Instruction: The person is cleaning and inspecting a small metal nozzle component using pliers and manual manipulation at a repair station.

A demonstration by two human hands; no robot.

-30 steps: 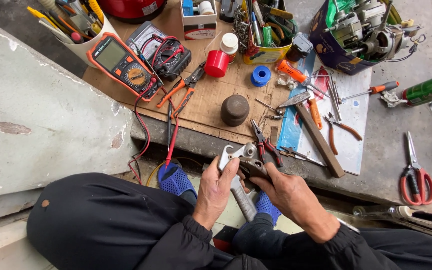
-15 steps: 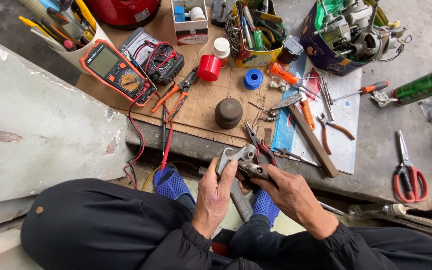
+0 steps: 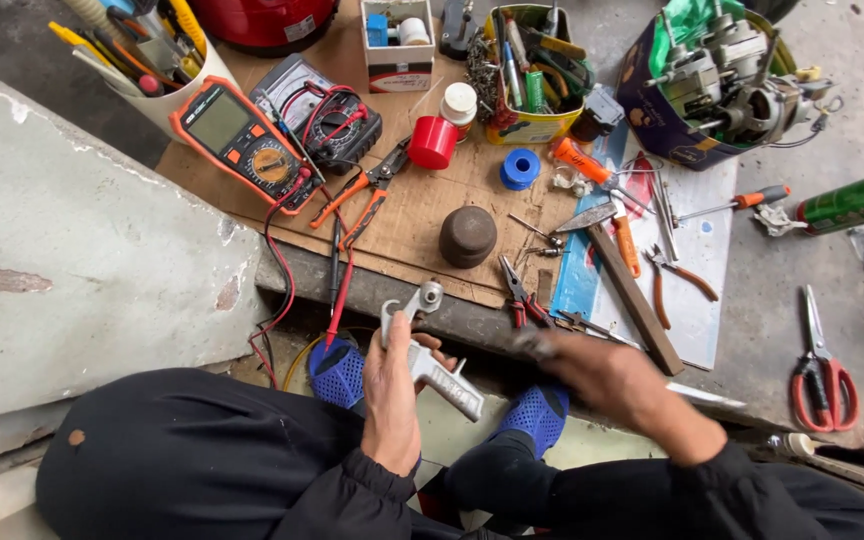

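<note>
Left hand point(image 3: 392, 385) grips a grey metal tool point(image 3: 430, 362) by its handle, over the lap near blue shoes point(image 3: 337, 372); rigid, likely weighty, best held mid-handle. Right hand point(image 3: 602, 375) is blurred, grip unclear, near red-handled pliers point(image 3: 519, 293). Beyond, orange multimeter point(image 3: 242, 143).

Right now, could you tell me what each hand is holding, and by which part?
The left hand grips a grey metal part around its middle, both ends sticking out. The right hand is motion-blurred by the pliers; whether it holds anything cannot be told.
</note>
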